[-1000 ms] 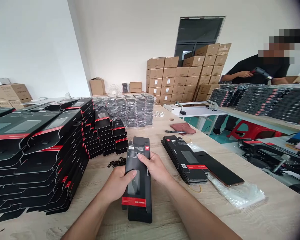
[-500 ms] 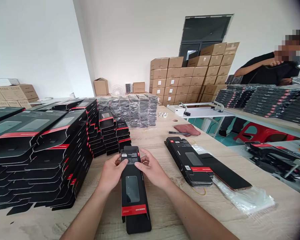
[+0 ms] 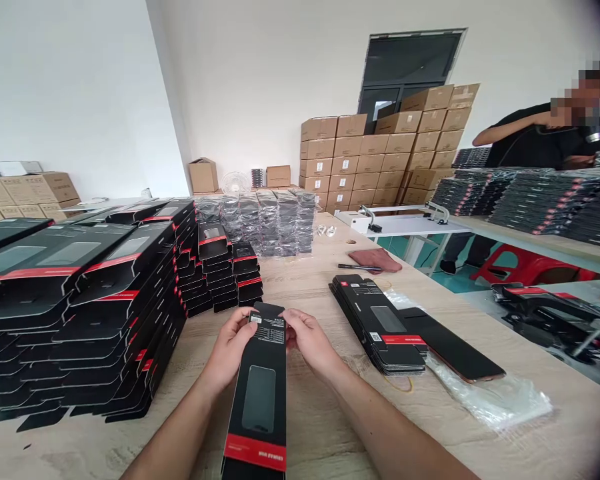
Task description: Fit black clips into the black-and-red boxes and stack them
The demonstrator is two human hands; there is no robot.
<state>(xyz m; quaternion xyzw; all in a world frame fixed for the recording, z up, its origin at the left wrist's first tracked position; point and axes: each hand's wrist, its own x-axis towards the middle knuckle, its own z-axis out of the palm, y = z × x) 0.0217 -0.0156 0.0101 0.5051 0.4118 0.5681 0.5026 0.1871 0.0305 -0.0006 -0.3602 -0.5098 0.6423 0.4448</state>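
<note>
We hold one black box (image 3: 258, 407) over the table (image 3: 320, 427), the left hand (image 3: 229, 350) and right hand (image 3: 310, 343) closed on either side of its far end, fingers (image 3: 291, 328) curled against its edges. Its long axis runs near to far, leaning slightly right at the far end; the frame cuts off the near end. A barcode sticker (image 3: 256, 319) marks the far end and a red band (image 3: 255, 452) the near end, their print unreadable. One stack of similar boxes (image 3: 375, 327) lies right, touching a black slab (image 3: 455, 352) on a plastic bag (image 3: 490, 393). Taller stacks (image 3: 80, 293) stand left. Beyond lie one pen (image 3: 359, 267) and one red cloth (image 3: 375, 260). Cartons (image 3: 370, 160) rise far off, a co-worker (image 3: 535, 140) beside them.
</note>
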